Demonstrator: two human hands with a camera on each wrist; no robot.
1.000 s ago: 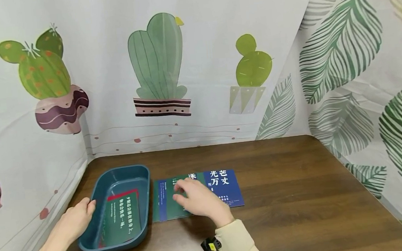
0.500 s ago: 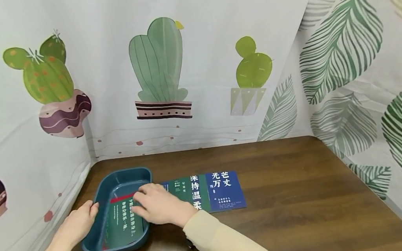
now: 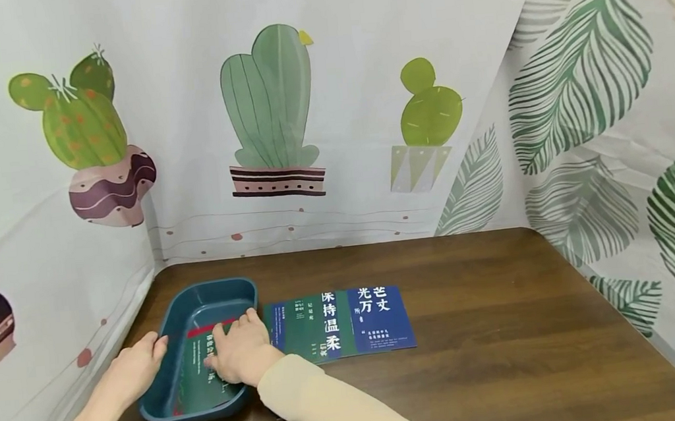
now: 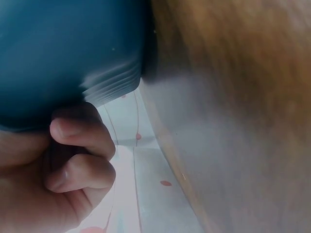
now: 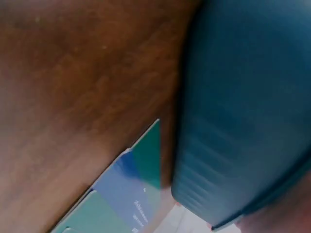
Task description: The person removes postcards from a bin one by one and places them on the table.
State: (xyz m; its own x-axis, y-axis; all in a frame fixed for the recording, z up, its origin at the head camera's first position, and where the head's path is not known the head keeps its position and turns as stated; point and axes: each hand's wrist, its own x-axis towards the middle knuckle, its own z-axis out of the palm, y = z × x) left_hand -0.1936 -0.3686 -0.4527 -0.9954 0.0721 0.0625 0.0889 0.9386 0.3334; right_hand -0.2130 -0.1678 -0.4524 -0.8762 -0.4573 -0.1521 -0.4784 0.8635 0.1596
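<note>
A dark teal plastic tray [image 3: 203,288] stands at the left of the table, with green and red printed cards [image 3: 198,370] lying in it. My left hand [image 3: 136,368] grips its left rim; the left wrist view shows curled fingers [image 4: 82,141] against the outer wall. Reaching in over the right rim, my right hand [image 3: 241,350] is at the top green card, its thumb and forefinger apart and covering part of the white lettering. Just right of the tray lies a row of overlapping green and blue cards [image 3: 346,322]. The right wrist view shows the tray's ribbed outer wall [image 5: 233,121], with the fingers hidden.
The dark brown wooden table [image 3: 501,330] extends to the right of the cards. A white curtain [image 3: 359,103] printed with cacti and leaves hangs behind the table and along both sides.
My right hand has moved left from above the card row, over the tray's right rim and down to the cards inside. My left hand has stayed on the left rim.
</note>
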